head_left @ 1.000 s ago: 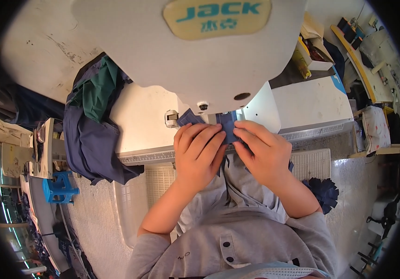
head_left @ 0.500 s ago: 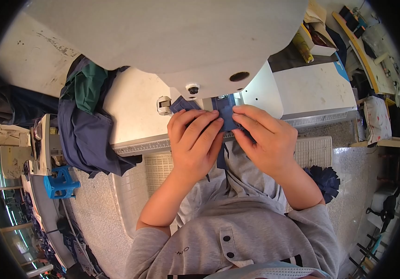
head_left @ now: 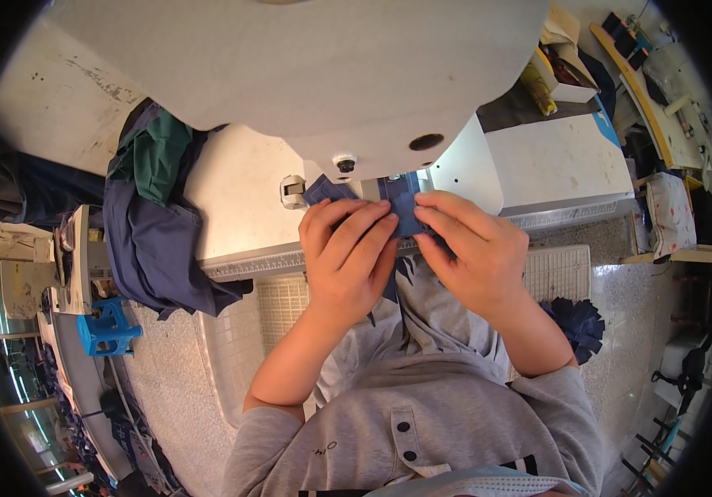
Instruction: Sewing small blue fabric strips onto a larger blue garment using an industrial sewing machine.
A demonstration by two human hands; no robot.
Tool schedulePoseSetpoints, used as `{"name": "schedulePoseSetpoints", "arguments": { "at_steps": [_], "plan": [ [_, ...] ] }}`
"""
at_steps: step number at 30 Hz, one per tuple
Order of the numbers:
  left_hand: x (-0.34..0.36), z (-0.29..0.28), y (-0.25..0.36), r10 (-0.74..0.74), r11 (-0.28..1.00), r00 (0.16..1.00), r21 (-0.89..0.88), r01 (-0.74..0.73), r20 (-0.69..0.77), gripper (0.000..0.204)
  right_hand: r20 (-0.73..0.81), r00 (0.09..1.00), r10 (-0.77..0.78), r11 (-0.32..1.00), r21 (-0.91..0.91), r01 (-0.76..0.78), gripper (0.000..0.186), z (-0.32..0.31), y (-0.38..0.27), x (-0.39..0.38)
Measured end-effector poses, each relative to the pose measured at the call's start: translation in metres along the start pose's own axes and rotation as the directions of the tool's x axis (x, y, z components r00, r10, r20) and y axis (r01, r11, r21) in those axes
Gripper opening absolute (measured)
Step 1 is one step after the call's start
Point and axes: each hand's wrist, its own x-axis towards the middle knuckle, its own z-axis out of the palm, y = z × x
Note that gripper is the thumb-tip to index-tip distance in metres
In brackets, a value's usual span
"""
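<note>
A piece of navy blue fabric [head_left: 406,214] lies at the front edge of the sewing table, its far end beneath the head of a white sewing machine [head_left: 348,74]. My left hand [head_left: 346,253] pinches its left side, fingertips pressed together on the cloth. From the other side, my right hand [head_left: 476,244] grips the right edge between thumb and fingers. A narrow tail of the fabric hangs down toward my lap. The needle area is mostly hidden behind the machine head. Left of it, a folded blue piece [head_left: 329,189] shows beyond my left fingers.
Dark blue and green garments [head_left: 153,215] drape over the table's left part. A metal ruler strip [head_left: 257,265] runs along the front edge. A blue stool [head_left: 108,327] stands at left on the floor, a dark fabric bundle [head_left: 575,327] at right. An open box [head_left: 567,74] sits back right.
Almost nothing differs. Both hands keep their grip on the blue fabric, and the whole view has shifted very slightly.
</note>
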Motion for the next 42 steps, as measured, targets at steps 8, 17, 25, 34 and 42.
{"name": "schedulePoseSetpoints", "arguments": {
  "at_steps": [8,17,25,34,42],
  "plan": [
    [-0.001,-0.001,0.002,-0.005,1.0,1.0,-0.005,0.005,0.006,0.034,-0.01,1.0,-0.003,1.0,0.005,0.003,0.025,0.0,0.0,0.0],
    [0.0,-0.001,0.001,-0.004,1.0,1.0,-0.003,0.004,-0.001,0.035,-0.004,1.0,-0.003,1.0,0.002,0.003,0.026,-0.001,-0.001,0.002],
    [0.006,-0.003,0.006,-0.023,1.0,1.0,-0.011,0.023,0.003,0.033,-0.001,1.0,0.01,1.0,0.018,-0.01,0.027,-0.005,-0.002,0.003],
    [0.006,-0.01,0.009,-0.017,0.999,0.999,-0.039,0.019,0.046,0.034,0.145,0.936,0.32,0.9,0.263,-0.348,0.028,-0.013,-0.017,-0.027],
    [0.007,-0.012,0.011,-0.008,0.999,0.999,-0.052,0.01,0.053,0.033,0.415,0.823,0.387,0.733,0.403,-0.548,0.022,0.018,0.007,-0.052]
  ]
}}
